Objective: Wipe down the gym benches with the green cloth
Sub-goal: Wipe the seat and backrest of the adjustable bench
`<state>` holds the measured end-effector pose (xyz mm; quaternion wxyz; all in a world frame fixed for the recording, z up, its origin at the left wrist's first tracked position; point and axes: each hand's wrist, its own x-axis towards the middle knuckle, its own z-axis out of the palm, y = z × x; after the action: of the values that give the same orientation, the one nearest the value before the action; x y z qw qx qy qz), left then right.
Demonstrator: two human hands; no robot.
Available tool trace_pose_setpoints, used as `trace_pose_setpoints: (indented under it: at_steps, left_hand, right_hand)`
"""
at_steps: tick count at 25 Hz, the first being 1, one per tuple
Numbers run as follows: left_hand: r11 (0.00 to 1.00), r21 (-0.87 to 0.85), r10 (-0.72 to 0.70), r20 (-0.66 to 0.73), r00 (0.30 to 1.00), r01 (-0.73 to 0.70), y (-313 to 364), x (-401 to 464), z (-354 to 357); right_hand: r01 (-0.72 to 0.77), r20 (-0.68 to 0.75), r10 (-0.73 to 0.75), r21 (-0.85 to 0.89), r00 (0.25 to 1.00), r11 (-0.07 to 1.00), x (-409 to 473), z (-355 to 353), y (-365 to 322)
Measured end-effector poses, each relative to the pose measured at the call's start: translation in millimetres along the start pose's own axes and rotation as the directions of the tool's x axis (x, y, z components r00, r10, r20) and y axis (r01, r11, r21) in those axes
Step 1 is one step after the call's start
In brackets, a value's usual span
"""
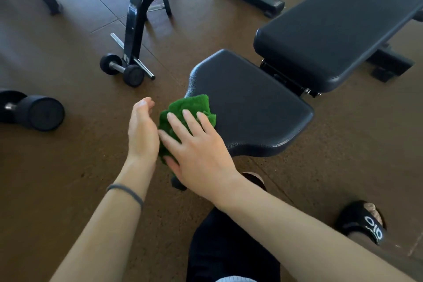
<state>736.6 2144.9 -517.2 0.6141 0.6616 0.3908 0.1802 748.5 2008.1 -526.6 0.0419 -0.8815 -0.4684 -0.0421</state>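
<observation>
A brown gym floor (68, 167) spreads under a black adjustable bench, its long back pad (338, 30) angled toward the upper right and its wider seat pad (247, 103) nearest the camera. A second bench frame (137, 18) with small transport wheels stands well apart at upper left, and a black dumbbell (34, 112) lies on the floor at the left edge. The person's dark-trousered leg (229, 247) fills the lower centre, with a foot in a black slide sandal (364, 222) at lower right. The right hand (196, 149) lies flat, fingers spread, pressing the green cloth (185, 110) against the near-left corner of the seat pad, where the bunched cloth hangs partly over the edge. The left hand (142, 128) is open and slightly cupped, edge-on just beside the cloth; whether it touches the fabric cannot be told, and it grips nothing visible. A dark hair tie (126, 192) circles the left wrist.
</observation>
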Motion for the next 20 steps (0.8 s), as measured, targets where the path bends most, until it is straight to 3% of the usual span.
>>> trace_pose_setpoints:
  at_steps: [4, 6, 9, 12, 17, 20]
  left_hand:
    - [0.996, 0.020, -0.088, 0.126, 0.988, 0.086, 4, 15, 19]
    - [0.995, -0.004, -0.096, 0.081, 0.992, 0.097, 0, 13, 23]
    - [0.999, -0.036, -0.028, -0.025, 0.999, 0.027, 0, 7, 30]
    - [0.999, 0.050, 0.023, -0.020, 1.000, -0.022, 1, 2, 31]
    - [0.905, 0.375, 0.205, 0.037, 0.978, -0.203, 4, -14, 35]
    - [0.890, 0.390, 0.233, 0.056, 0.971, -0.236, 5, -19, 36]
  right_hand:
    - [0.081, -0.070, -0.089, -0.105, 0.994, 0.991, -40, 12, 48]
    - [0.074, -0.067, -0.084, -0.139, 0.994, 0.987, -36, 12, 65]
    - [-0.052, -0.113, 0.058, 0.050, 0.992, 0.997, -9, 7, 53]
    - [-0.180, -0.132, 0.203, 0.170, 0.970, 0.969, -1, 2, 41]
    - [-0.245, -0.164, 0.266, 0.139, 0.950, 0.960, -33, 0, 94]
    - [-0.414, -0.004, 0.415, 0.044, 0.910, 0.909, 4, -6, 147]
